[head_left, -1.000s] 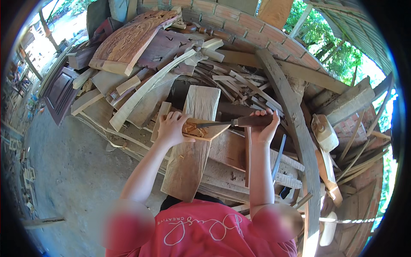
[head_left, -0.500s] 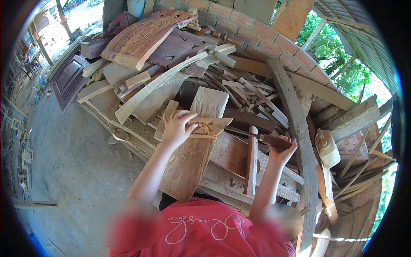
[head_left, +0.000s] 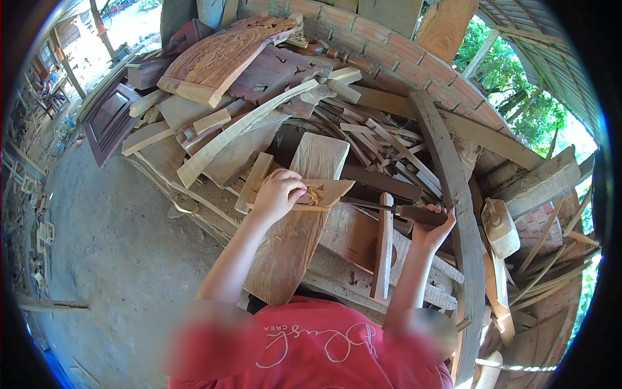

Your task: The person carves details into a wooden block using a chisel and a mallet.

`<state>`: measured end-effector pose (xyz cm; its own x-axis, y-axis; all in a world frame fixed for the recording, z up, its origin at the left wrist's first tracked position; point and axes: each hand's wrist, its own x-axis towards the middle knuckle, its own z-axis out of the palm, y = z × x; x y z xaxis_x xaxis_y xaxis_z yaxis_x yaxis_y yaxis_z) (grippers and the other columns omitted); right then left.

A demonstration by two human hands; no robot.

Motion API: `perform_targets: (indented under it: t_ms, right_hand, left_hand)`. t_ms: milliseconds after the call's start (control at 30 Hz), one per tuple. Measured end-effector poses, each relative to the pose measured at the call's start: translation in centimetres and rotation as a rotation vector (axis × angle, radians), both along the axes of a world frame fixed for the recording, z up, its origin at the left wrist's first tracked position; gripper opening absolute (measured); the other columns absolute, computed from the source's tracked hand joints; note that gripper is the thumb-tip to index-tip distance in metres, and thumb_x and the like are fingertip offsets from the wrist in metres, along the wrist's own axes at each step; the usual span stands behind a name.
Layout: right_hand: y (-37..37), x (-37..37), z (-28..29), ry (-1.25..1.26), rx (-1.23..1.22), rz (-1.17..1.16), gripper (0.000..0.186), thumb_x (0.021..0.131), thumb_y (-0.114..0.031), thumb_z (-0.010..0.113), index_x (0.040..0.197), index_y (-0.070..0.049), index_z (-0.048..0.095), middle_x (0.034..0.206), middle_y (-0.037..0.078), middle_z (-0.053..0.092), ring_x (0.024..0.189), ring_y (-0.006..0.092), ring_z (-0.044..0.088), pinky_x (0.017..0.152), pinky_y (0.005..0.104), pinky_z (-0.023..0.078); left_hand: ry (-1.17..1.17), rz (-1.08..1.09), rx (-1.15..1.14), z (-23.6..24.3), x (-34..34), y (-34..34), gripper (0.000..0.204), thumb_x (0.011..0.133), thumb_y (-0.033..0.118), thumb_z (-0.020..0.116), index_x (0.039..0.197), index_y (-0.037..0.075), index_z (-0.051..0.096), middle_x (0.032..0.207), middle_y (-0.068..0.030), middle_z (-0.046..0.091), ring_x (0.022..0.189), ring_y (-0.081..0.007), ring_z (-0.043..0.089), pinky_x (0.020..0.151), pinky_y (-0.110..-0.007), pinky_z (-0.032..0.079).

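Observation:
My left hand [head_left: 277, 196] is closed on the left part of a pale piece of wood [head_left: 337, 190] with a slanted right end. Curled shavings [head_left: 315, 193] lie in a carved hollow beside my fingertips. That piece rests across a long wide board [head_left: 291, 243], which slopes down toward my body. My right hand [head_left: 435, 228] grips the dark wooden handle of a chisel [head_left: 414, 213]. Its thin metal blade points left, with the tip close to the slanted end; whether they touch I cannot tell. Part of the handle is hidden by my fingers.
An upright wooden bar [head_left: 383, 249] stands just under the chisel. A thick grey post [head_left: 457, 201] rises right of my right hand, with a plastic jug [head_left: 500, 228] beyond it. Scrap sticks [head_left: 389, 146] and a carved panel [head_left: 223, 55] are piled along the brick wall [head_left: 389, 48].
My left fingers have drawn closer together over the shavings, having been more spread before. My right hand still holds the chisel in nearly the same place. The whole view has shifted slightly.

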<state>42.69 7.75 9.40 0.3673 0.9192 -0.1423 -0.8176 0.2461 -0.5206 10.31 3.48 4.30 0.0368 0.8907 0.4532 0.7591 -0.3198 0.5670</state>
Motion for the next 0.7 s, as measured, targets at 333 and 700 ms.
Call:
perform_targets:
  t_ms: [333, 700]
  right_hand:
    - [0.4, -1.0, 2.7, -0.065, 0.126, -0.03, 0.024, 0.079, -0.029, 0.057, 0.074, -0.011, 0.042, 0.066, 0.001, 0.045, 0.063, 0.0156, 0.048, 0.07, 0.0367, 0.044]
    - [1.8, -3.3, 5.0, -0.138, 0.449, 0.114, 0.031, 0.081, -0.042, 0.052, 0.077, -0.012, 0.045, 0.06, 0.0, 0.039, 0.049, 0.0101, 0.035, 0.052, 0.0261, 0.034]
  left_hand:
    - [-0.01, 0.092, 0.098, 0.4, 0.0, -0.3, 0.006, 0.072, 0.009, 0.064, 0.076, 0.006, 0.061, 0.089, -0.0052, 0.059, 0.092, -0.025, 0.053, 0.08, -0.035, 0.043]
    - [-0.267, 0.681, -0.008, -3.1, -7.4, -8.0, 0.009, 0.08, 0.009, 0.055, 0.086, 0.002, 0.054, 0.094, -0.012, 0.055, 0.094, -0.0292, 0.049, 0.083, -0.039, 0.038]
